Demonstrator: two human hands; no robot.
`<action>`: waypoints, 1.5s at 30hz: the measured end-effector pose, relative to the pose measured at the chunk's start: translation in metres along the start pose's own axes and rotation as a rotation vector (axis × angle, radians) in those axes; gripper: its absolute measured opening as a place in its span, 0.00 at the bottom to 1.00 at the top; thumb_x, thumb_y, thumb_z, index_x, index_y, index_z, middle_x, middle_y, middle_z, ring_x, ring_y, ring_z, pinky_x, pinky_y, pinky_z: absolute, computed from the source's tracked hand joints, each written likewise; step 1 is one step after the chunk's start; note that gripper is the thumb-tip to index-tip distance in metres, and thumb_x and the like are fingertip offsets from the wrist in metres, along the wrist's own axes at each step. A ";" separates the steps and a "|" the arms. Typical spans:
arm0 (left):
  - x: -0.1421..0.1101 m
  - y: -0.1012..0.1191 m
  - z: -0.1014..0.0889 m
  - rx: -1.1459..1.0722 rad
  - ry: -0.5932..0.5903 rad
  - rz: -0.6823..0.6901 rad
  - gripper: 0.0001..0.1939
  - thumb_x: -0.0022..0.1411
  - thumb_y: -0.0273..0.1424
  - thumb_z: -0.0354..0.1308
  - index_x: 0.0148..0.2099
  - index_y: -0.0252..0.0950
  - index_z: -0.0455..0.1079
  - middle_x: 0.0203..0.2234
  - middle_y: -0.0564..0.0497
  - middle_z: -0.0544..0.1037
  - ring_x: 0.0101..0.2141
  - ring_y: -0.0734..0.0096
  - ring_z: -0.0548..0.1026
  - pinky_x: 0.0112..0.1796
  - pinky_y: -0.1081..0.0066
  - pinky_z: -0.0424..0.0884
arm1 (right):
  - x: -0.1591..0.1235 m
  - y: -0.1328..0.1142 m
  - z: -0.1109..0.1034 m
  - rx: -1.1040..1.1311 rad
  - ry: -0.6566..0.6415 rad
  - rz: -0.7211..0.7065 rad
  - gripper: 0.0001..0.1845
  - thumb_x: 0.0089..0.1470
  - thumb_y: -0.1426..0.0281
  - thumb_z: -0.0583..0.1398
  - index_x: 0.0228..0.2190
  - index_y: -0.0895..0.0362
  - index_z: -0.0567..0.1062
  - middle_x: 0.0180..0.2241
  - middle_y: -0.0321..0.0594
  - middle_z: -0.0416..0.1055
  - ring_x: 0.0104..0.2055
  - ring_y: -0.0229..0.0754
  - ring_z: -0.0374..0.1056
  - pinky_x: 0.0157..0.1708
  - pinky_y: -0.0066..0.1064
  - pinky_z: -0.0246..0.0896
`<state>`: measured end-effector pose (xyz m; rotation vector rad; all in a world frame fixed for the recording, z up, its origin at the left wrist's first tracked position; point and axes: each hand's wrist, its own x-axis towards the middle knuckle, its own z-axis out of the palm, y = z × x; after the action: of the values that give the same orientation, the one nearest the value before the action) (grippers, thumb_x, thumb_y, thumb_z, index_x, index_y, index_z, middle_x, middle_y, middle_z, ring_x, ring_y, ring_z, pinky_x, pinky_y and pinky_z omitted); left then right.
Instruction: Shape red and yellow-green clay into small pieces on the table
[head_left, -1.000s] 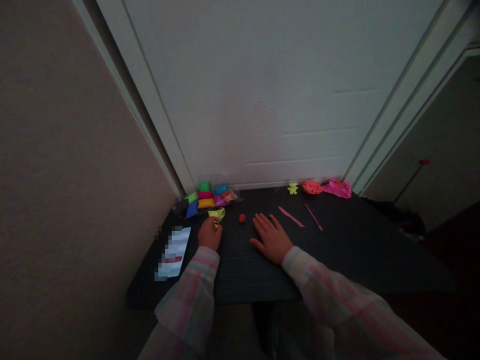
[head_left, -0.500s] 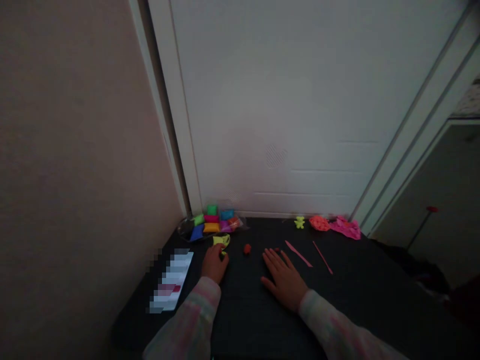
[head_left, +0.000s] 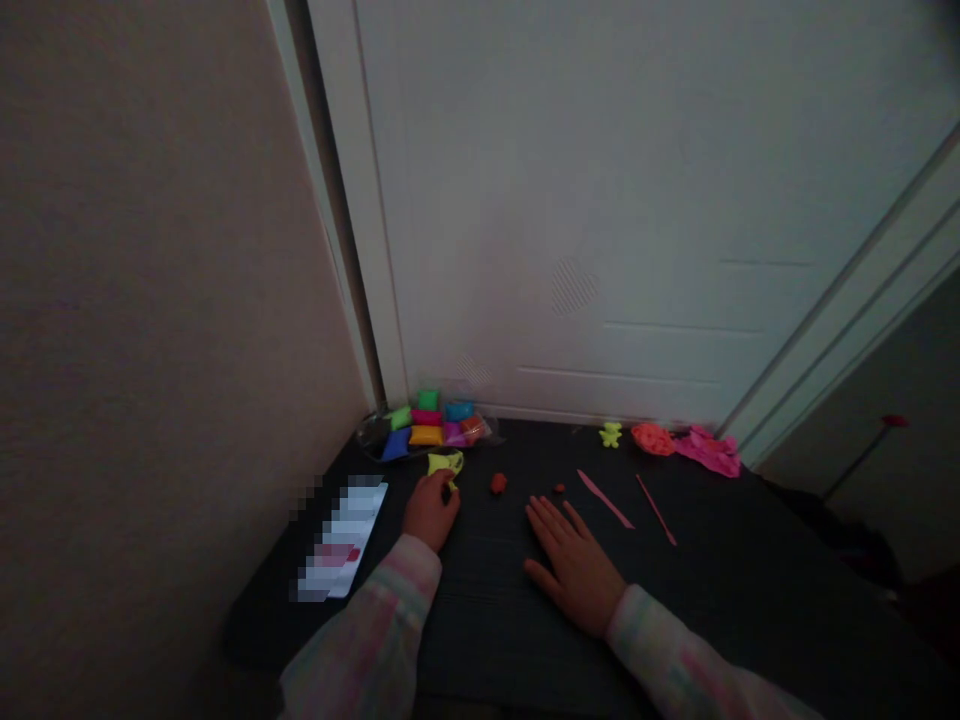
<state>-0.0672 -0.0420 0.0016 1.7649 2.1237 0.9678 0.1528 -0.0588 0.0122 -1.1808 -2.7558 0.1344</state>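
Note:
My left hand point(head_left: 429, 510) is closed on a yellow packet of clay point(head_left: 445, 463) at the near left of the dark table point(head_left: 720, 590). Flat on the table lies my right hand point(head_left: 571, 562), fingers stretched out, holding nothing. A small red clay ball point(head_left: 498, 483) sits between the hands, and a tinier red bit point(head_left: 559, 488) lies just beyond my right fingertips. Two pink modelling tools point(head_left: 604, 499) point(head_left: 656, 510) lie to the right of that hand.
A clear tray of coloured clay packets point(head_left: 429, 428) stands at the back left against the white door point(head_left: 600, 200). A yellow clay figure point(head_left: 610, 434), an orange lump point(head_left: 652, 438) and pink wrapping point(head_left: 709, 450) lie at the back right. A blurred card point(head_left: 341, 538) is at the left edge.
The camera tilted up and back again, so everything shifted in the view. The tiny red bit shows beyond my right fingers now. Both hands stay in about the same places.

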 end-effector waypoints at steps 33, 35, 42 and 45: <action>0.000 0.003 0.005 0.069 0.016 0.074 0.11 0.50 0.29 0.50 0.38 0.34 0.65 0.27 0.51 0.69 0.31 0.71 0.67 0.36 0.72 0.63 | 0.003 -0.010 0.001 0.008 -0.031 -0.261 0.33 0.52 0.53 0.41 0.53 0.62 0.52 0.56 0.45 0.48 0.58 0.43 0.41 0.55 0.42 0.34; 0.000 0.003 0.004 0.067 0.011 0.079 0.11 0.50 0.29 0.50 0.37 0.34 0.65 0.27 0.51 0.69 0.31 0.71 0.67 0.36 0.71 0.63 | 0.011 -0.008 0.003 0.000 -0.016 -0.251 0.33 0.52 0.54 0.41 0.53 0.63 0.53 0.55 0.46 0.50 0.58 0.44 0.43 0.55 0.42 0.36; 0.000 0.003 0.003 0.059 -0.008 0.077 0.11 0.50 0.30 0.51 0.37 0.34 0.65 0.28 0.50 0.70 0.30 0.71 0.67 0.35 0.71 0.64 | -0.002 0.011 0.001 -0.059 -0.007 -0.208 0.32 0.52 0.55 0.42 0.52 0.64 0.54 0.55 0.47 0.49 0.58 0.45 0.42 0.55 0.44 0.37; 0.000 0.004 0.004 0.061 -0.006 0.076 0.11 0.49 0.30 0.51 0.37 0.34 0.66 0.28 0.50 0.70 0.30 0.71 0.67 0.35 0.71 0.64 | -0.004 0.002 0.000 -0.034 -0.031 -0.283 0.32 0.52 0.55 0.42 0.53 0.63 0.53 0.56 0.46 0.49 0.58 0.44 0.41 0.55 0.43 0.37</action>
<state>-0.0621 -0.0407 0.0007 1.8873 2.1185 0.9237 0.1565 -0.0602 0.0120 -0.7880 -2.9261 0.0758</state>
